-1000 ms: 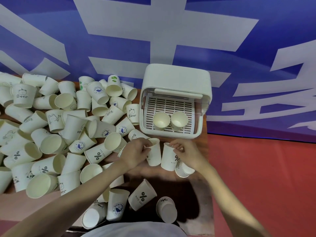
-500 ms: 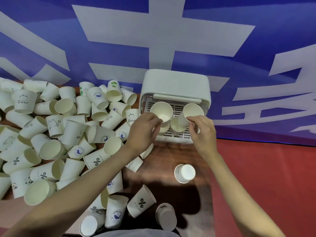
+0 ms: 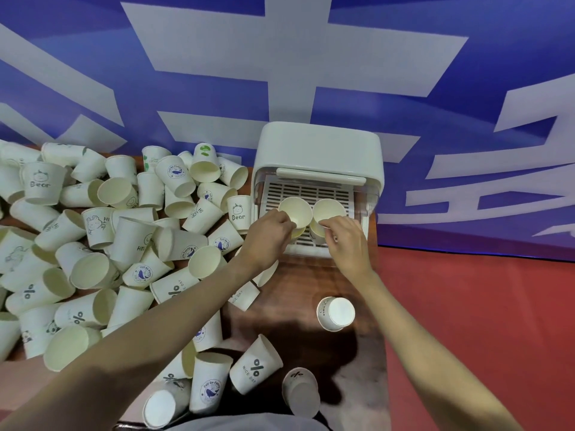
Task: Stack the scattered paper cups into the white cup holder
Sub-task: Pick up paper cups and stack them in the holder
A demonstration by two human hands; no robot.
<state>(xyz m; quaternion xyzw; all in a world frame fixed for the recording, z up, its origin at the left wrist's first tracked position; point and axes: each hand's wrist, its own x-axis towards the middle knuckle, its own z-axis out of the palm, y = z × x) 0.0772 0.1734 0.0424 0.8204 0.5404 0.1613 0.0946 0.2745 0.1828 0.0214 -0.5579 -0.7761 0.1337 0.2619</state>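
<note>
The white cup holder (image 3: pixel 320 147) stands at the back of the table, its slatted tray facing me. My left hand (image 3: pixel 269 234) pinches the rim of a paper cup (image 3: pixel 295 210), which sits nested in another cup on the tray's left. My right hand (image 3: pixel 347 244) grips a second paper cup (image 3: pixel 329 209), nested in a cup on the tray's right. Both held cups are upright with their mouths up. A large heap of scattered paper cups (image 3: pixel 102 244) covers the table's left side.
An upside-down cup (image 3: pixel 336 313) stands alone below my right hand. Several more cups (image 3: pixel 255 368) lie near the table's front edge. A blue and white banner (image 3: pixel 280 63) rises behind the holder. Red floor (image 3: pixel 473 321) lies to the right of the brown table (image 3: pixel 298 284).
Both hands lifted a cup each from the table in front of the holder, carried them to the tray and lowered them into the two cups standing there.
</note>
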